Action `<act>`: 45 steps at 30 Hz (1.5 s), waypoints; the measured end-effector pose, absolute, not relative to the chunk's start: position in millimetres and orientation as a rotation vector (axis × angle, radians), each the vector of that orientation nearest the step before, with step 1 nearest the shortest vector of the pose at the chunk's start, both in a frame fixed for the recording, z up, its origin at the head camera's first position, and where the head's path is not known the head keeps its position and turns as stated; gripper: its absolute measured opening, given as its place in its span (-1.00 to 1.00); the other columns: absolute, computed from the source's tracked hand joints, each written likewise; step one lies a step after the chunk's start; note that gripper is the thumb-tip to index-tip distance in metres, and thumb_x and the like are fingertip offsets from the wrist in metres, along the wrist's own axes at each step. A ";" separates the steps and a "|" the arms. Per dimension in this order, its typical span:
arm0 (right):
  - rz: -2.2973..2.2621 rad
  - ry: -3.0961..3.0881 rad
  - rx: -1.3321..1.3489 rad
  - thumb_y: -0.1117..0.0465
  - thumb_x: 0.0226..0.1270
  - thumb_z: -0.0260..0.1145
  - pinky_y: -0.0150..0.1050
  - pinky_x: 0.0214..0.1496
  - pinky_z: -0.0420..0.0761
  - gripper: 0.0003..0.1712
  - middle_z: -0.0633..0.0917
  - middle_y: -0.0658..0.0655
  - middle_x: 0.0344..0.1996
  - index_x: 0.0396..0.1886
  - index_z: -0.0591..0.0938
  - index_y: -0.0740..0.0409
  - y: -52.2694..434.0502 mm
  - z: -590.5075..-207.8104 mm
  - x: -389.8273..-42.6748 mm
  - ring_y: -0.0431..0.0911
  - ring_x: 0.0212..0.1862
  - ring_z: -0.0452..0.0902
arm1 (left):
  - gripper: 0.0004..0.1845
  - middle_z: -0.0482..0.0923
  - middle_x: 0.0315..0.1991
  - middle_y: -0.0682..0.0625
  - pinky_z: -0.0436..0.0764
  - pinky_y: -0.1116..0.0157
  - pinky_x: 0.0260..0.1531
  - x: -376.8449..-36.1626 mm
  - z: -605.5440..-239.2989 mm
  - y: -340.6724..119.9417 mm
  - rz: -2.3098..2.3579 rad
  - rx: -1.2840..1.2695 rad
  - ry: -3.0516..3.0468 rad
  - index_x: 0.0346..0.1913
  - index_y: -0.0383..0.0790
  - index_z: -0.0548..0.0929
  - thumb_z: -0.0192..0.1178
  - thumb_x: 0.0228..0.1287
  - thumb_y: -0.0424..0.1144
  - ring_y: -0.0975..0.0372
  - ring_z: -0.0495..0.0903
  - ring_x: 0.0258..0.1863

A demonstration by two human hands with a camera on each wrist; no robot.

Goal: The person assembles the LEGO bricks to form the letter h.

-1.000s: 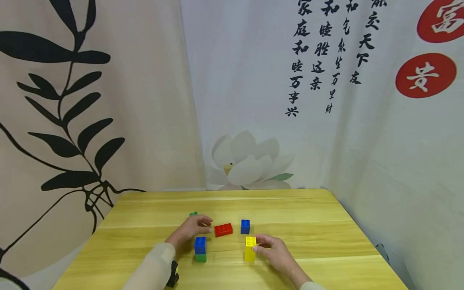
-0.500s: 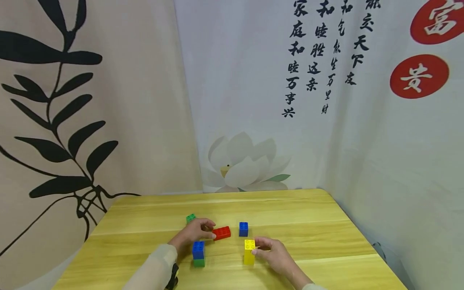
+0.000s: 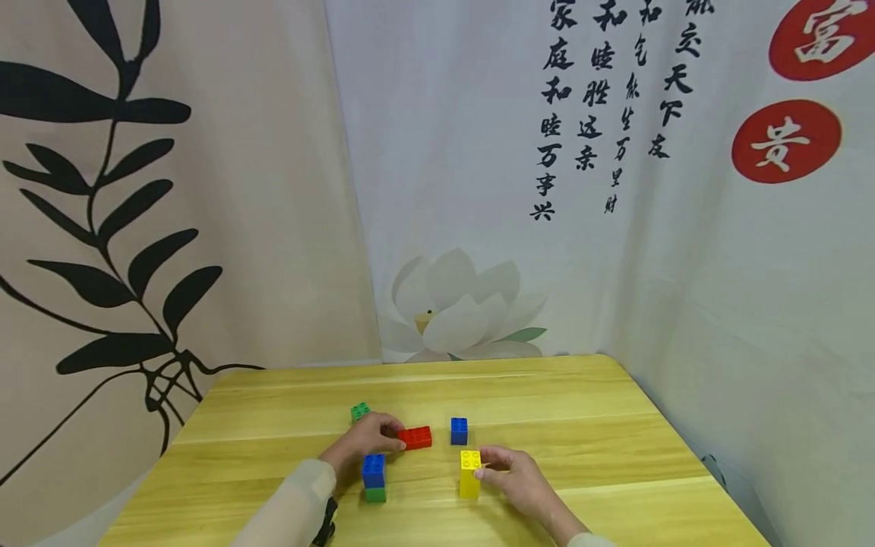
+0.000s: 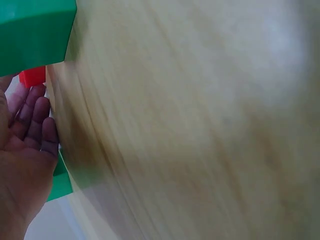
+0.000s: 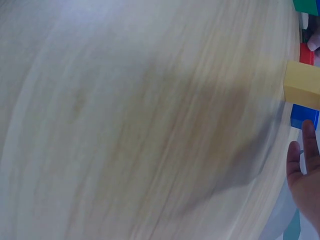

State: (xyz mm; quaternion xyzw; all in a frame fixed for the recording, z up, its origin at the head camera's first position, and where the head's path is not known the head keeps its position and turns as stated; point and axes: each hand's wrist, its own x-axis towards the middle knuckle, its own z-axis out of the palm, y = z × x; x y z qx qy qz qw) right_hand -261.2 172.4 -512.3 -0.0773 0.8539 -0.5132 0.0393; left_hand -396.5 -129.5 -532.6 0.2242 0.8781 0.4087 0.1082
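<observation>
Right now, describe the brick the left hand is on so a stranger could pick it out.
On the wooden table, find the left hand near the middle. Its fingertips touch the red brick, lying flat between the hand and a lone blue brick. It is the only red one, and long and low, not stacked.

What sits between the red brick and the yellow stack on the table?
In the head view, only bare table lies directly between the red brick and the yellow stack. The lone blue brick stands just behind that gap.

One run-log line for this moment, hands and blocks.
left hand: touches red block | right hand: holds yellow stack | blue-on-green stack: standing free | table
</observation>
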 end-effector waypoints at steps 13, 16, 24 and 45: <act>-1.566 2.627 -0.224 -0.08 0.27 0.37 0.01 0.09 0.62 -0.39 0.71 0.15 0.05 0.21 0.58 0.14 169.4 -508.3 -259.3 0.02 0.07 0.59 | -0.69 0.67 -0.20 -0.02 0.64 0.24 -0.16 -391.2 -516.4 -144.7 1.258 0.551 2.623 -0.07 -0.27 0.69 0.39 0.19 -0.16 0.21 0.56 -0.23; -1.566 2.629 -0.219 -0.10 0.26 0.37 0.01 0.10 0.61 -0.37 0.71 0.15 0.05 0.22 0.58 0.15 169.7 -508.7 -259.1 0.02 0.07 0.59 | -0.70 0.66 -0.19 -0.04 0.63 0.26 -0.18 -391.0 -510.9 -146.2 1.283 0.530 2.619 -0.06 -0.27 0.69 0.38 0.21 -0.19 0.20 0.56 -0.24; -1.563 2.627 -0.235 -0.09 0.28 0.36 0.02 0.11 0.60 -0.41 0.71 0.15 0.05 0.20 0.59 0.14 170.9 -508.3 -257.8 0.00 0.05 0.59 | -0.76 0.66 -0.22 -0.01 0.60 0.26 -0.17 -386.8 -493.3 -148.2 1.302 0.500 2.650 -0.08 -0.21 0.70 0.35 0.23 -0.20 0.20 0.54 -0.26; -1.584 2.628 -0.256 -0.07 0.29 0.36 -0.02 0.11 0.62 -0.44 0.69 0.19 0.10 0.19 0.60 0.12 153.8 -512.8 -261.7 -0.01 0.04 0.60 | -0.65 0.66 -0.16 -0.04 0.63 0.22 -0.17 -361.1 -463.1 -177.8 1.405 0.434 2.677 0.03 -0.20 0.66 0.34 0.25 -0.12 0.19 0.58 -0.20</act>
